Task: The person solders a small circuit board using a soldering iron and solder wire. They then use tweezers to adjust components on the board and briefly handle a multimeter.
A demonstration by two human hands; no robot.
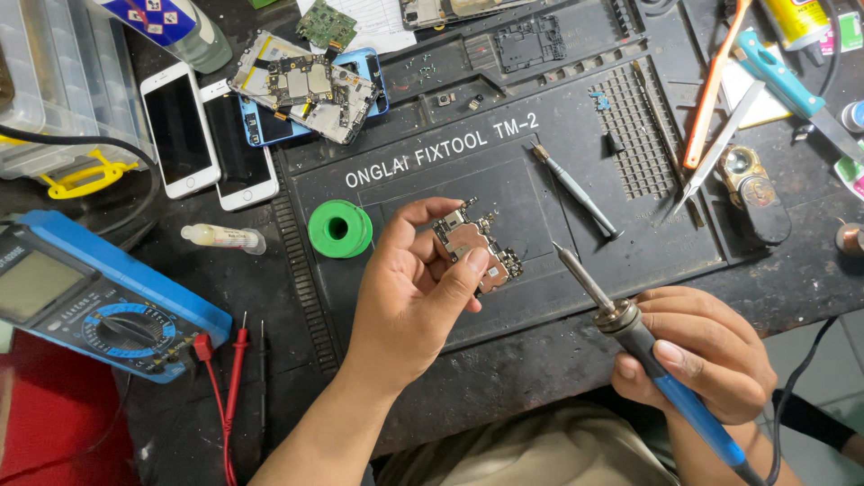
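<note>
My left hand holds a small phone circuit board between thumb and fingers, lifted above the dark grey repair mat. My right hand grips a soldering iron by its blue handle, at the lower right. The iron's metal tip points up and left and stops a short way right of the board, not touching it. A green spool of solder wire lies on the mat just left of my left hand.
A blue multimeter with red probes lies at the left. Two white phones, a stripped phone on a blue case, a small tube, a screwdriver, tweezers and a blue-handled knife surround the mat.
</note>
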